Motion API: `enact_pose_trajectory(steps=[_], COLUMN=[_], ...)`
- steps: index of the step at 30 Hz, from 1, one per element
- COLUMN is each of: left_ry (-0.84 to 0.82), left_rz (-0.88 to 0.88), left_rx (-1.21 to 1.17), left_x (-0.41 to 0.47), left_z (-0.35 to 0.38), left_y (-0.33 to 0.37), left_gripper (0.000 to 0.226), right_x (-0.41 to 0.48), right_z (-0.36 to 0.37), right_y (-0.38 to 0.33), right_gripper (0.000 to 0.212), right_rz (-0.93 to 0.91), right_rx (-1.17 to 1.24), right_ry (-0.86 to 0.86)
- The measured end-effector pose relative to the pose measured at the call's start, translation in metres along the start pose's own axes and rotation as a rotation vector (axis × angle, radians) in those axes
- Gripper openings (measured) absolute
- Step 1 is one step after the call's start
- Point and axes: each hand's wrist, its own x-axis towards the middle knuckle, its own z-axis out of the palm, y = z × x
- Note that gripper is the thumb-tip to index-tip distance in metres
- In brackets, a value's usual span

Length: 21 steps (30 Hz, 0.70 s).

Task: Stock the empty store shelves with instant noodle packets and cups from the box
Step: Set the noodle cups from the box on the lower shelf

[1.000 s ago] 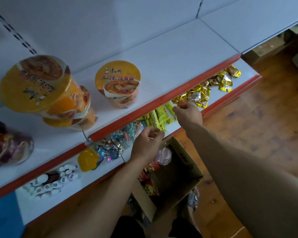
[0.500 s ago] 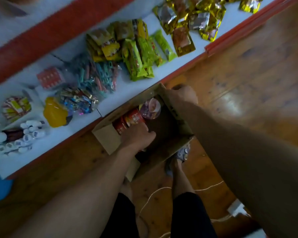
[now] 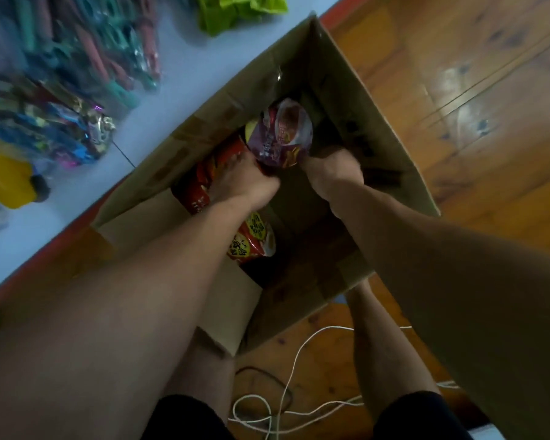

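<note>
Half a second ago only the left hand was in the box, with the right on its rim. Now the left hand [image 3: 245, 182] and right hand [image 3: 331, 173] both reach deep into the cardboard box [image 3: 378, 100], curled under the purple noodle cup [image 3: 280, 134] at their 12 o'clock (fingertips hidden, so probably a two-handed clasp). Red noodle packets [image 3: 194, 188] lie at the left hand's 9 o'clock. Picking has begun; the shelf [image 3: 178, 74] waits at 10 o'clock.

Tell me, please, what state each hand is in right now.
Left hand: closed on the purple packet, at its lower edge.
Right hand: curled at the same packet's corner, apparently holding it too.
</note>
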Motion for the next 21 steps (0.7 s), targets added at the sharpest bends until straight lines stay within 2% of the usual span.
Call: enact_pose_trajectory(steps=[4,9,12,14,16,17,19,20,21], left_ry=[0.099,0.090,0.079,0.056,0.048,0.052,0.058,0.054,0.044], left_rz=[0.021,-0.005,-0.005,-0.012,-0.024,-0.031,-0.027,-0.012,0.007], left_rx=[-0.019,-0.173,-0.229,-0.232,-0.271,-0.303,-0.371,-0.390,-0.402], left_x=[0.045,0.087,0.095,0.097,0.100,0.099,0.094,0.088,0.081], left_z=[0.015,0.023,0.027,0.028,0.028,0.028,0.028,0.029,0.030], left_y=[-0.005,-0.007,-0.006,-0.005,-0.004,-0.003,-0.003,-0.004,-0.006], left_gripper=[0.083,0.078,0.075,0.074,0.072,0.072,0.069,0.065,0.062], right_x=[0.035,0.065,0.080,0.083,0.086,0.087,0.084,0.082,0.079], right_z=[0.028,0.049,0.056,0.057,0.057,0.056,0.056,0.055,0.055], right_y=[0.013,0.022,0.023,0.019,0.016,0.017,0.020,0.022,0.029], right_gripper=[0.022,0.034,0.035,0.032,0.033,0.033,0.034,0.033,0.032], right_rz=[0.008,0.004,0.031,-0.039,-0.061,-0.061,0.007,0.024,0.051], right_rx=[-0.058,0.055,-0.149,-0.283,-0.321,-0.280,0.134,0.336,0.375], right_ry=[-0.003,0.016,-0.032,-0.020,-0.085,-0.093,-0.090,-0.031,-0.002])
